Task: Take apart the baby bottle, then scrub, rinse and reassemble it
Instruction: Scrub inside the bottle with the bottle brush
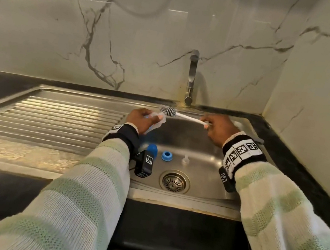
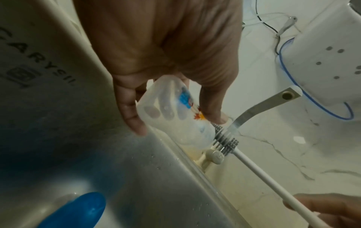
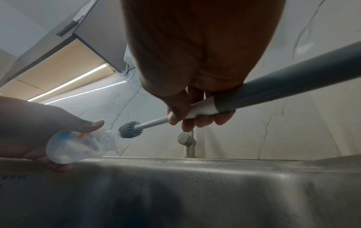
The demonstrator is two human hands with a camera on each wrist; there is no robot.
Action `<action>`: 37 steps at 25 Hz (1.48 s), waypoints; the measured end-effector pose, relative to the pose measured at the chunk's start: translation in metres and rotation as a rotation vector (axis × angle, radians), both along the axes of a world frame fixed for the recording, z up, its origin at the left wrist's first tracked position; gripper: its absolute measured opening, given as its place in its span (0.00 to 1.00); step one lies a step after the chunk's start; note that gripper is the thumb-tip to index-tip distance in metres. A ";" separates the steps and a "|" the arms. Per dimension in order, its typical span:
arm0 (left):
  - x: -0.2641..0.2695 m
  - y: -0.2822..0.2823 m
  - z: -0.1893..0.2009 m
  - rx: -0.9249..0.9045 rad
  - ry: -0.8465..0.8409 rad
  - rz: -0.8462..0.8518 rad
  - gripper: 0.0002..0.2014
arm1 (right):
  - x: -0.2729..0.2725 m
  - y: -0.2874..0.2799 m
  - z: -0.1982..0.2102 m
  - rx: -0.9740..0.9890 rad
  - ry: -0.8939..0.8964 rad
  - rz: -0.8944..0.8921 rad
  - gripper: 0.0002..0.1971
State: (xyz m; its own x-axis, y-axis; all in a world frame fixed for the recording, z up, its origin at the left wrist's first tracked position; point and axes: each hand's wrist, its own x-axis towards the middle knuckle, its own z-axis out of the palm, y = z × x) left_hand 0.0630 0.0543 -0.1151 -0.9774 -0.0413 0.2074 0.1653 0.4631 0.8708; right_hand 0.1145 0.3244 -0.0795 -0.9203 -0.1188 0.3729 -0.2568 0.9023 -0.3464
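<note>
Left hand (image 1: 139, 118) gripping the clear baby bottle body (image 2: 171, 117) over the back left part of the sink basin (image 1: 204, 146), thumb and fingers curling round its printed wall, open mouth tilting toward the right; right hand (image 1: 217, 129) closing its grip on the bottle brush (image 1: 184, 116), pinching the white shaft just ahead of the grey handle section (image 3: 283, 86); grey ribbed brush head (image 3: 129, 129) hovering just beside the bottle mouth, seemingly outside it rather than in, though the wrist views leave that a little unclear; water droplets clinging inside the bottle and on the steel wall of the sink; lying apart on the basin floor near the drain strainer (image 1: 174, 181): blue cap (image 1: 152, 150), blue screw ring (image 1: 166, 155) and clear teat (image 1: 185, 159), in a row from left to right, none touching; tap (image 1: 191, 77) standing behind the basin against the marbled wall, nothing visibly running from it; ribbed draining board (image 1: 52, 120) stretching to the left; striped knit sleeves (image 1: 89, 188) and wrist-worn cameras reaching in from below.
</note>
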 end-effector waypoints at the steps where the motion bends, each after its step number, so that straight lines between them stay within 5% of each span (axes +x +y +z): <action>1: -0.003 -0.003 -0.002 0.019 0.014 0.015 0.21 | -0.001 0.000 0.000 0.020 0.001 0.001 0.15; 6: -0.017 -0.014 -0.004 0.238 0.032 0.153 0.17 | -0.002 0.001 -0.004 0.050 -0.043 -0.027 0.16; 10: -0.008 -0.010 0.001 0.367 -0.071 0.098 0.11 | 0.000 0.002 -0.005 0.058 -0.068 -0.030 0.17; 25: 0.004 -0.005 0.016 0.180 -0.095 0.075 0.08 | 0.001 -0.009 -0.003 -0.016 -0.074 0.107 0.21; 28: 0.007 0.001 0.014 0.066 -0.232 0.058 0.15 | 0.001 -0.010 -0.002 0.034 -0.083 0.134 0.21; 31: 0.008 -0.002 0.014 0.138 -0.381 0.050 0.17 | 0.004 -0.012 0.000 0.042 -0.058 0.138 0.25; 37: 0.016 0.008 0.022 0.177 -0.424 0.000 0.13 | 0.013 -0.026 0.011 0.203 0.037 0.164 0.22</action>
State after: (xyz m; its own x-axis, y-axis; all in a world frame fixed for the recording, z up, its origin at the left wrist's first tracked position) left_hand 0.0789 0.0618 -0.0930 -0.9745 -0.0404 -0.2207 -0.2225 0.3010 0.9273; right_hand 0.1278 0.2979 -0.0682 -0.8687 -0.3411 0.3592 -0.4146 0.8975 -0.1504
